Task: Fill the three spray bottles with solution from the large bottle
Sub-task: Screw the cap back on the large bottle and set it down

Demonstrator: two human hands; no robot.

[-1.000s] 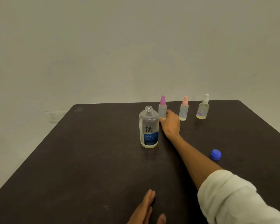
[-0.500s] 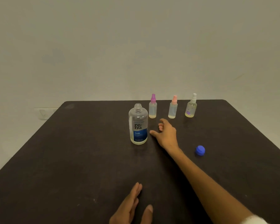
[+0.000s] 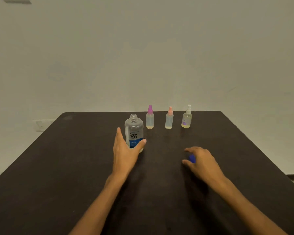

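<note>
Table (image 3: 75, 167): dark, matte, faintly mottled top with rounded far corners; near edge cut off by the frame.

Large bottle (image 3: 133, 128): clear plastic, round-shouldered cylinder, threaded neck uncapped, upright at centre-left of the table. Label reads "re-nu" above a blue band marked "fresh"; its lower part is hidden behind the left hand, so the liquid level is hard to make out.

Purple-topped spray bottle (image 3: 149, 118), pink-topped spray bottle (image 3: 169, 118), white-topped spray bottle (image 3: 187, 118): three small translucent bottles, upright in a row near the far edge, apart from one another. The white-topped one is rounder, with a small purple mark.

Blue cap (image 3: 192, 158): small, mostly hidden under the right hand; shape blurred.

Left hand (image 3: 126, 153): spread wide, fingers at the left of the large bottle, thumb at its right; whether the palm presses the bottle cannot be told.

Right hand (image 3: 202, 161): palm down, fingers curled narrowly over the blue cap; whether it grips the cap cannot be told.
</note>
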